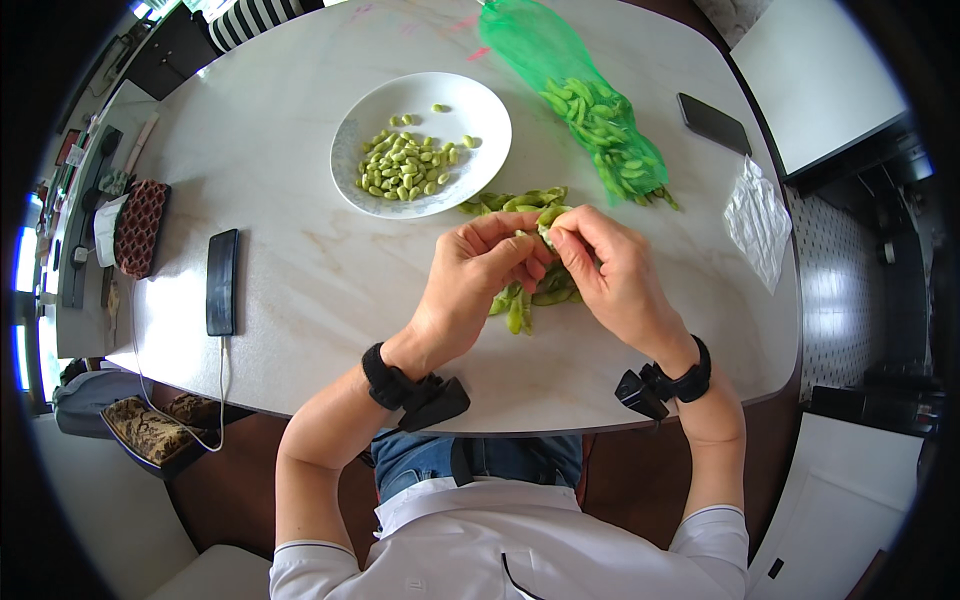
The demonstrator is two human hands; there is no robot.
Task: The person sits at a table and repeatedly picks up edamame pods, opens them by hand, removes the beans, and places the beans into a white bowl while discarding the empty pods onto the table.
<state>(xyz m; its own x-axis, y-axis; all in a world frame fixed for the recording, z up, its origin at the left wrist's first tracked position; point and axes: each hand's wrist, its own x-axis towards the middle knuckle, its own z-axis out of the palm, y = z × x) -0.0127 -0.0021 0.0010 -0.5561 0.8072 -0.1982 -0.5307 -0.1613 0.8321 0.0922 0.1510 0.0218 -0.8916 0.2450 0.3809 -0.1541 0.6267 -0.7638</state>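
My left hand (487, 259) and my right hand (607, 262) meet over a loose pile of edamame pods (516, 304). Between their fingertips is one green soybean pod (550, 219), gripped from both sides; my fingers partly cover it. Beyond my left hand stands a white plate (480, 105) with a faint floral rim. Shelled green soybeans (405, 166) lie on it in a loose heap, with a few strays towards the rim. Further back to the right, a green mesh bag (525, 37) lies on its side with more pods (589, 112) in its lower half.
The marbled table (300, 300) has a rounded edge. On its left lie a phone (223, 281) with a white charging cable (223, 375) and a patterned tissue box (142, 229). At the right are a dark phone (714, 124) and a crumpled white tissue (757, 221). Black devices (435, 401) are strapped to both wrists.
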